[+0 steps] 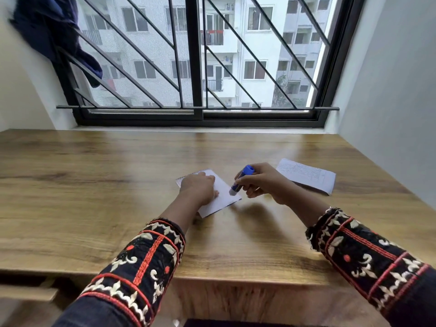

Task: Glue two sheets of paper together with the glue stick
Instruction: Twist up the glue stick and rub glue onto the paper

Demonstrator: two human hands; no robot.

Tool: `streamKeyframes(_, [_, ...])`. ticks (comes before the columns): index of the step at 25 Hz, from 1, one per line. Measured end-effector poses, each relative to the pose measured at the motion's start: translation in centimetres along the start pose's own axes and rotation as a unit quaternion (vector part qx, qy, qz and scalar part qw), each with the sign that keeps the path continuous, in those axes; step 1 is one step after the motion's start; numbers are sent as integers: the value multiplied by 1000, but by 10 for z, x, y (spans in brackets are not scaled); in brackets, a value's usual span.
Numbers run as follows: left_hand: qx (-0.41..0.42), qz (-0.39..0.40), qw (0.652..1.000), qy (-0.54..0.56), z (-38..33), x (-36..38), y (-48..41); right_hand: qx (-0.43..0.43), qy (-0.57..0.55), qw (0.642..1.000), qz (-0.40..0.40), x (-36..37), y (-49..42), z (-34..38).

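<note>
A small white sheet of paper [223, 195] lies in the middle of the wooden table [94, 185]. My left hand [199, 188] rests flat on its left part, fingers spread, pinning it down. A blue glue stick [240, 180] is gripped in my right hand [264, 181], tilted with its tip touching the sheet's right edge. The second sheet [306, 175], with faint printed lines, lies flat to the right of my right hand, apart from it.
A barred window [195, 67] runs along the table's far edge. A dark blue cloth [52, 34] hangs from the bars at the upper left. White walls close in on both sides. The table's front edge lies near my sleeves.
</note>
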State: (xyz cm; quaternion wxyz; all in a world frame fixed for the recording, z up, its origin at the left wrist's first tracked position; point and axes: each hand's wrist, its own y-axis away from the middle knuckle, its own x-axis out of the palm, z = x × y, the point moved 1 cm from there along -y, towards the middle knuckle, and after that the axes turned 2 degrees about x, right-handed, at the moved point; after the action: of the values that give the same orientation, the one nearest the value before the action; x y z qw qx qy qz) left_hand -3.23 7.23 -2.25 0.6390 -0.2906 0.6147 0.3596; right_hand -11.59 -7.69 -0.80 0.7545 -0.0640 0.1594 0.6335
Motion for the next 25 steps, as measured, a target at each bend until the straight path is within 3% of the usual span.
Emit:
streamKeyframes(9, [-73, -43, 996, -24, 0, -3, 15, 10, -111, 991, -74, -14, -1, -7])
streamKeyframes(13, [23, -144, 989, 5, -2, -3, 18, 5, -112, 991, -79, -13, -6, -6])
streamKeyframes(15, [69, -107, 988, 86, 3, -4, 17, -3, -104, 991, -81, -12, -11, -4])
streamKeyframes(18, [74, -31, 988, 133, 7, -1, 14, -7, -86, 992, -94, -11, -22, 0])
streamKeyframes(25, [62, -54, 985, 149, 8, 3, 4, -10, -24, 996, -82, -4, -57, 9])
